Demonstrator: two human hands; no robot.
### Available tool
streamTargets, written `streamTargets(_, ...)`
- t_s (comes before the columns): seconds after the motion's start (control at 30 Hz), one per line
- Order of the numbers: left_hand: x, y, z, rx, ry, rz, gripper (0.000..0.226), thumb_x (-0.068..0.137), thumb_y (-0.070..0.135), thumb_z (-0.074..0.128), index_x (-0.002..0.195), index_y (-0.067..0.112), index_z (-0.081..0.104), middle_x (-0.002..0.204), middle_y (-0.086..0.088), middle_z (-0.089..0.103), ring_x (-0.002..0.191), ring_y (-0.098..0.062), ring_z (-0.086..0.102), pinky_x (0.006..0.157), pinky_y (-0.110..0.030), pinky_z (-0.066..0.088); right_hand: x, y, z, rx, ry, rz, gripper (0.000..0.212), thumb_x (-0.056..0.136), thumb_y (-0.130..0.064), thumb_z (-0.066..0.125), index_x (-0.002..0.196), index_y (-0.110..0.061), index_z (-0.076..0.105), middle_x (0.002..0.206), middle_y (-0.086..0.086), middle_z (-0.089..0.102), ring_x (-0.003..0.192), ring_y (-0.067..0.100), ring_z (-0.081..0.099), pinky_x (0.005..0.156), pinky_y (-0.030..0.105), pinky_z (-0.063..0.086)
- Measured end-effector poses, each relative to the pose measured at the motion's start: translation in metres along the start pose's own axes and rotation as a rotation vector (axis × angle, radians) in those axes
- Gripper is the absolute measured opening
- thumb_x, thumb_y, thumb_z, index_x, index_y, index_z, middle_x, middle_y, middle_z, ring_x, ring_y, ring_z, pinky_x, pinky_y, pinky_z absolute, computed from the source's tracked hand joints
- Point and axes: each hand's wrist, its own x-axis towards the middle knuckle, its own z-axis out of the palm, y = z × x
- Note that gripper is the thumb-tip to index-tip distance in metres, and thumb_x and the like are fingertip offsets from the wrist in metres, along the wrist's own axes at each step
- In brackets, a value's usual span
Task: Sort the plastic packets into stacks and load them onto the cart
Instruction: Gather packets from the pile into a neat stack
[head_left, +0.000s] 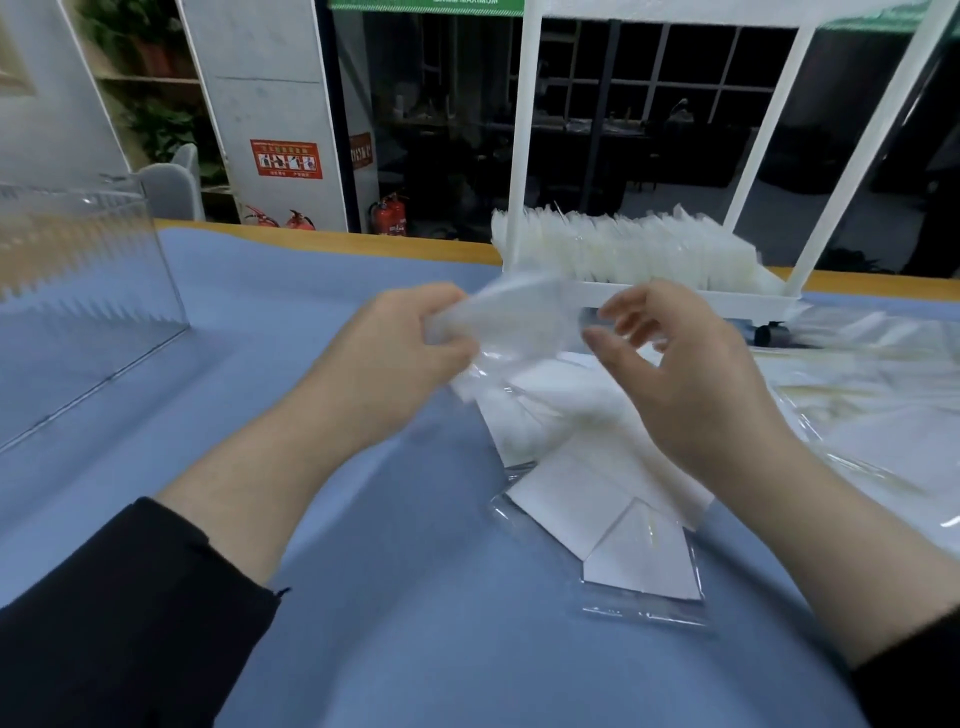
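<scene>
My left hand (400, 353) pinches a clear plastic packet (511, 314) with a white insert, lifted above the blue table and blurred by motion. My right hand (685, 379) hovers just right of that packet with its fingers loosely curled, and I cannot tell if they touch it. Below the hands a loose heap of packets (587, 467) lies on the cloth, and one packet (644, 561) sits nearest me. A small white cart (675, 296) stands at the back with a row of packets (623, 249) upright on its tray.
A clear acrylic box (88, 291) stands at the left on the blue tablecloth (363, 597). More clear plastic sheets (872, 374) spread over the right side. The table's wooden edge (337, 241) runs along the back, with red fire extinguishers (389, 215) on the floor beyond.
</scene>
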Motion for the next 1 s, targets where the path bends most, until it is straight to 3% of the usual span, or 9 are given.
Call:
streamTargets(0.07,0.005,-0.005,-0.011,0.062,0.098,-0.034,0.012,0.090,0.011,0.065,0.086,0.022,0.067,0.068,-0.004,0.060,0.053,-0.010,0.045,0.050,-0.026,0.036,-0.001,0.002,0.000,-0.115,-0.206,0.059,0.032,0.086,-0.055,0.064,0.113,-0.038,0.058,0.109,-0.019,0.055,0.097,-0.001,0.053,0.085,0.022,0.041)
streamTargets(0.17,0.006,-0.011,-0.007,0.268,-0.069,-0.126,0.014,0.092,0.019,0.062,0.096,0.032,0.063,0.078,0.008,0.063,0.070,-0.017,0.058,0.060,-0.030,0.045,-0.008,-0.001,0.004,-0.297,-0.569,0.131,0.067,0.079,-0.069,0.064,0.135,-0.036,0.049,0.136,-0.017,0.046,0.123,0.005,0.047,0.097,0.027,0.037)
streamTargets(0.23,0.004,-0.013,0.002,0.302,-0.170,-0.168,0.017,0.096,0.025,0.058,0.109,0.035,0.056,0.088,0.010,0.064,0.076,-0.015,0.060,0.061,-0.031,0.044,-0.009,-0.003,0.005,-0.356,-0.635,0.106,0.073,0.081,-0.070,0.063,0.142,-0.035,0.044,0.148,-0.014,0.039,0.134,0.010,0.040,0.105,0.029,0.035)
streamTargets(0.37,0.006,-0.016,0.000,0.347,-0.146,-0.181,0.011,0.095,0.021,0.054,0.101,0.029,0.057,0.090,0.006,0.063,0.078,-0.015,0.058,0.059,-0.030,0.041,-0.006,-0.004,-0.004,-0.344,-0.505,0.116,0.080,0.084,-0.070,0.058,0.152,-0.037,0.032,0.154,-0.016,0.036,0.136,0.006,0.038,0.101,0.025,0.030)
streamTargets(0.6,0.008,-0.012,-0.004,0.268,0.089,-0.165,0.007,0.092,0.015,0.056,0.091,0.021,0.060,0.079,-0.001,0.060,0.072,-0.022,0.054,0.057,-0.033,0.038,-0.001,0.000,0.010,-0.355,-0.516,0.189,0.067,0.088,-0.060,0.062,0.146,-0.033,0.042,0.145,-0.008,0.050,0.133,0.016,0.047,0.099,0.032,0.038)
streamTargets(0.73,0.008,-0.011,-0.003,0.204,0.131,-0.158,0.009,0.092,0.015,0.057,0.091,0.024,0.058,0.084,0.000,0.060,0.072,-0.025,0.054,0.055,-0.032,0.039,-0.001,0.005,0.011,-0.366,-0.379,0.137,0.025,0.096,-0.040,0.056,0.119,-0.032,0.063,0.107,-0.007,0.069,0.105,0.021,0.061,0.081,0.034,0.046)
streamTargets(0.8,0.007,-0.010,-0.004,0.120,0.154,-0.152,0.014,0.093,0.014,0.058,0.095,0.028,0.057,0.090,0.005,0.061,0.072,-0.025,0.055,0.053,-0.029,0.040,-0.001,0.009,0.010,-0.302,-0.302,0.129,0.016,0.098,-0.027,0.052,0.101,-0.029,0.068,0.088,-0.007,0.069,0.090,0.020,0.060,0.070,0.034,0.043)
streamTargets(0.93,0.008,-0.008,-0.007,0.025,0.262,-0.090,0.015,0.092,0.012,0.063,0.093,0.026,0.061,0.080,0.006,0.059,0.055,-0.008,0.044,0.043,-0.018,0.033,0.007,0.009,-0.006,-0.077,-0.128,0.084,0.018,0.101,-0.019,0.054,0.105,-0.028,0.069,0.101,-0.013,0.061,0.092,0.010,0.054,0.075,0.025,0.034)
streamTargets(1.0,0.008,-0.007,-0.008,-0.036,0.280,-0.089,0.012,0.092,0.012,0.065,0.093,0.024,0.065,0.076,0.004,0.058,0.056,-0.008,0.043,0.048,-0.022,0.036,0.010,0.010,-0.021,-0.060,-0.184,0.025,0.014,0.100,-0.021,0.057,0.096,-0.033,0.064,0.094,-0.013,0.062,0.084,0.010,0.053,0.072,0.026,0.039)
